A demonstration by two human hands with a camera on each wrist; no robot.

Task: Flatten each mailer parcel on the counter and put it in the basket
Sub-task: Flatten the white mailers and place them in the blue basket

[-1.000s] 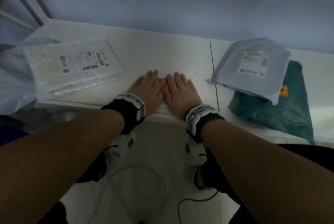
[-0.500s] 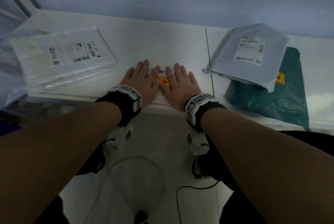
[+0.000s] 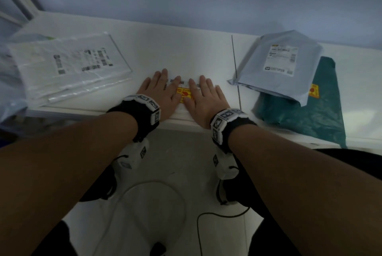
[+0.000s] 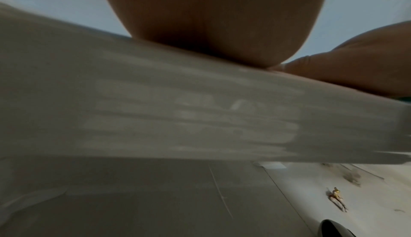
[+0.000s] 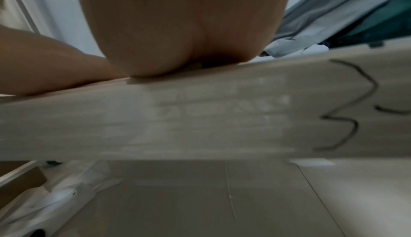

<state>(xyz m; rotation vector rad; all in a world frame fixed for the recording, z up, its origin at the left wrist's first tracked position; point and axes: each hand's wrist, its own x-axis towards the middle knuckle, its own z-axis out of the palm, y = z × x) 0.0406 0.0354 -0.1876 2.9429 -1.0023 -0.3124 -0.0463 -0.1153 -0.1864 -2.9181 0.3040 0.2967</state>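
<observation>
A small white mailer [image 3: 184, 95] with a yellow-and-red sticker and a barcode lies at the counter's front edge. My left hand [image 3: 162, 88] and right hand [image 3: 204, 93] lie flat on it side by side, fingers straight and pointing away from me, covering most of it. The wrist views show only the heel of the left hand [image 4: 211, 21] and of the right hand [image 5: 177, 30] on the counter edge [image 4: 177, 109]. A grey mailer [image 3: 277, 65] overlaps a dark green mailer [image 3: 318, 119] at the right. No basket is in view.
A large white mailer [image 3: 68, 63] in clear film lies on the counter's left part, with pale plastic [image 3: 8, 90] beside it. A wall runs close behind the counter [image 3: 186, 49]. Cables [image 3: 217, 214] lie on the floor below. The grey mailer [image 5: 322, 21] sits just right of my right hand.
My hands have slid slightly apart on the small mailer, uncovering its yellow sticker and barcode. The head view has shifted a little; the other mailers have not moved.
</observation>
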